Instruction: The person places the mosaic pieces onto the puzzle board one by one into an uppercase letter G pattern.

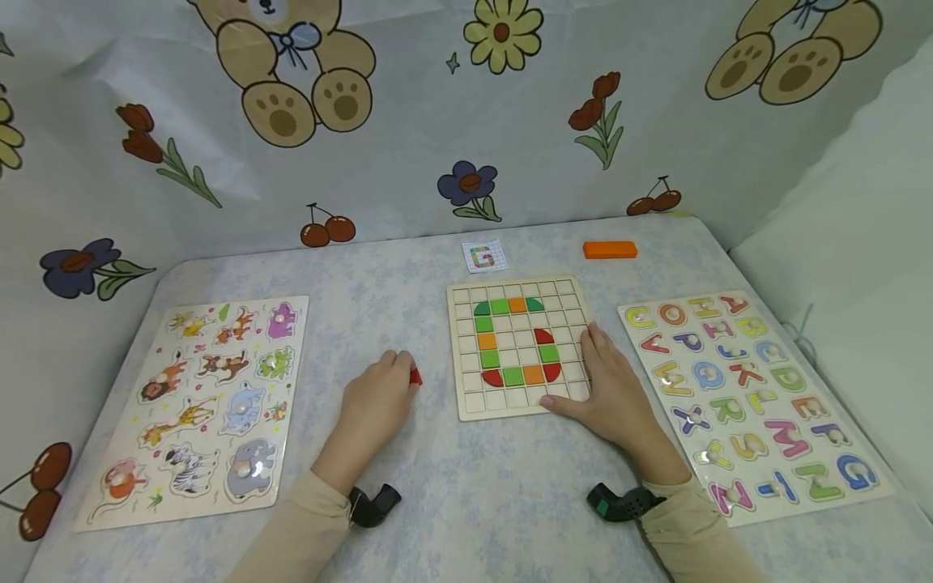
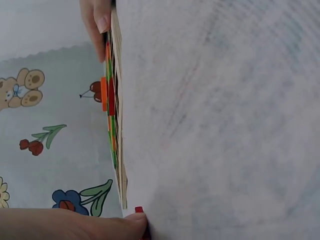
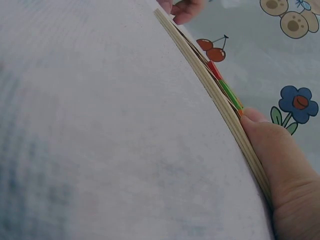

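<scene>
Left of the wooden grid board (image 1: 466, 409), my left hand (image 1: 377, 405) pinches a small red piece (image 1: 415, 376); fingers cover most of it. In the left wrist view, the thumb lies against this red piece (image 2: 139, 210) close to the tabletop. My right hand (image 1: 615, 397) rests at the board's near right corner, thumb on the front edge and fingers along the right side. Green, orange and red pieces lie on the board in a G-like outline, such as a green square (image 1: 549, 353) and a red rounded piece (image 1: 543, 335). The right wrist view shows the thumb at the board's edge (image 3: 227, 112).
A small card (image 1: 484, 257) with a coloured G pattern lies behind the board, with an orange block (image 1: 610, 250) to its right. An animal puzzle (image 1: 295, 324) lies on the left, a letter puzzle (image 1: 634, 324) on the right. Printed cloth (image 1: 408, 121) hangs behind the table.
</scene>
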The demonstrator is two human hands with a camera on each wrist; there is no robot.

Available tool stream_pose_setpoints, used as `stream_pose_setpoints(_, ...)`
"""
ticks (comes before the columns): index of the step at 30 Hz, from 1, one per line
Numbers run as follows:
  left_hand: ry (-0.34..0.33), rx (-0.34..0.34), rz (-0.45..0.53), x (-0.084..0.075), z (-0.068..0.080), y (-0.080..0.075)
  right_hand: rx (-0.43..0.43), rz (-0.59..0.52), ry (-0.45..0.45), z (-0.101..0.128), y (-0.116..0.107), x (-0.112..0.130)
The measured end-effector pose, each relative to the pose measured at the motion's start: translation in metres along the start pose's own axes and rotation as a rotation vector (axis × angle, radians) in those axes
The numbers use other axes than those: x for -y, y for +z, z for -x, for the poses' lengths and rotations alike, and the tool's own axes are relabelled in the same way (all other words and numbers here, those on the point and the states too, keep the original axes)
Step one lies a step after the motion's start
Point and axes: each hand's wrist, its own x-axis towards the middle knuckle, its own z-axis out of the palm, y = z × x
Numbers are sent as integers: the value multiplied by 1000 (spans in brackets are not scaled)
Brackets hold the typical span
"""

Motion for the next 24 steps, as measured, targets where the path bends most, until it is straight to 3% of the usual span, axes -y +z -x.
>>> stream_pose_setpoints(7,37,-12,26,-2,-2,4,0,4,-4,0,0,-1)
stream_pose_setpoints(15,125,-65,16,-6,-4,8,2,0,-3,-1,-1,-1)
stream_pose_setpoints(21,57,34,197,-7,-11,4,-7,-1,-9,0,0,-1)
stream_pose_setpoints(24,42,44,274,-9,-17,3,-18,4,-14,0,0,-1)
